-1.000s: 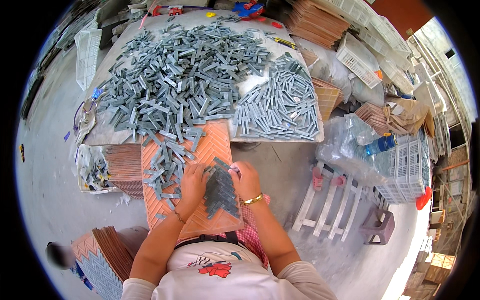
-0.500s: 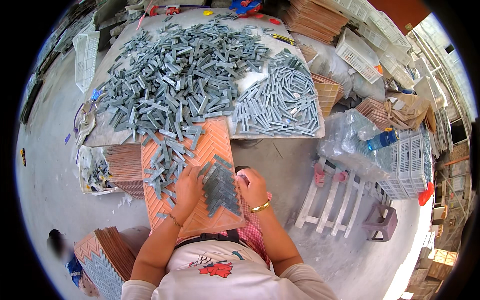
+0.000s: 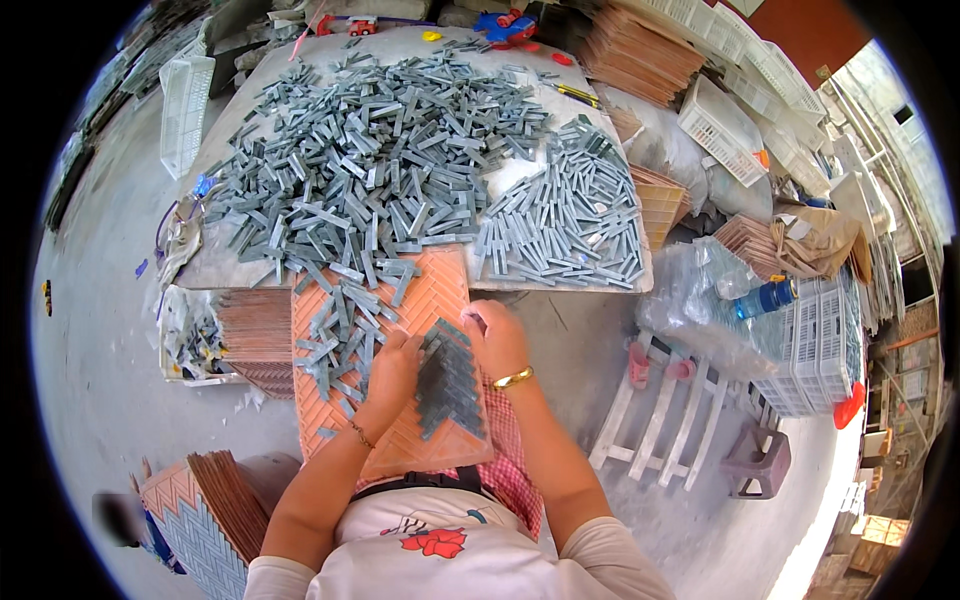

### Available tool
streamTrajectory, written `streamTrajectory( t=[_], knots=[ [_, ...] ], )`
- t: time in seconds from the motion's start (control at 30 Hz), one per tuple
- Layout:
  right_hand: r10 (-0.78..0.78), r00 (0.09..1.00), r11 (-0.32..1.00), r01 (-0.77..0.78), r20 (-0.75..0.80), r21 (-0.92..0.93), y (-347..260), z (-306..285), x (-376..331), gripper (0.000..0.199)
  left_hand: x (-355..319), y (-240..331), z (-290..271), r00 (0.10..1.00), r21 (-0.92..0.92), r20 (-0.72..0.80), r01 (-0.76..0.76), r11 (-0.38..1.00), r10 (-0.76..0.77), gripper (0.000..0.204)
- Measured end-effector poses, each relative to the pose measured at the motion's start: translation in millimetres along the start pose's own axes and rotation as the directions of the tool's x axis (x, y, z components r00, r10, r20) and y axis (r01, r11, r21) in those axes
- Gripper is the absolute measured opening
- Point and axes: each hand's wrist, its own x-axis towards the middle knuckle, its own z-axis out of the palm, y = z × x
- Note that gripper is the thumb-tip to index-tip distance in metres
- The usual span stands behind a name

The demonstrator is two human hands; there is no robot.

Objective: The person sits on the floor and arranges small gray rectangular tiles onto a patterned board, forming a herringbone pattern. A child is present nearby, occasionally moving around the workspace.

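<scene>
While the person is sitting at the bench (image 3: 600, 110), both hands are resting on an orange tray (image 3: 400, 300) with a zigzag pattern. This tray is lying on the person's lap and its far end is reaching up to the bench edge. Grey tiles (image 3: 452, 380) are sitting in the zigzag slots near the middle of the tray. The left hand (image 3: 392, 368) is lying flat with spread fingers, touching the left side of those tiles. The right hand (image 3: 496, 338) is curling at their top right corner; I cannot tell if it is pinching a piece. Loose grey strips (image 3: 340, 335) are lying on the tray just beside the left hand. A big heap of grey strips (image 3: 370, 170) is covering the bench.
</scene>
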Motion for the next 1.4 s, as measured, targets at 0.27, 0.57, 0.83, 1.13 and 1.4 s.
streamTrajectory(
  t=[0.27, 0.57, 0.83, 1.13, 1.4],
  knots=[
    [-0.085, 0.996, 0.948, 0.085, 0.015, -0.308, 48, 65, 99, 0.028, 66, -10, -11, 0.986, 0.289, -0.168, 0.058, 0.956, -0.009, 0.03],
    [0.073, 0.972, 0.954, -0.003, 0.221, -0.299, 40, 46, 74, 0.019, 64, -33, -5, 0.985, 0.288, -0.175, 0.048, 0.956, 0.003, 0.023],
    [0.042, 0.995, 0.953, -0.014, 0.086, -0.301, 34, 28, -10, 0.017, 32, -10, -14, 0.976, -0.016, -0.135, 0.172, 0.985, -0.173, 0.021],
    [0.136, 0.986, 0.99, -0.131, 0.095, -0.059, 36, 27, -13, 0.018, 19, -12, 0, 0.988, 0.055, -0.143, 0.067, 0.996, -0.059, 0.023],
    [0.111, 0.991, 0.989, -0.102, 0.076, -0.109, 37, 24, -9, 0.009, 17, -11, -1, 0.994, 0.054, -0.099, 0.06, 0.997, -0.055, 0.021]
  ],
)
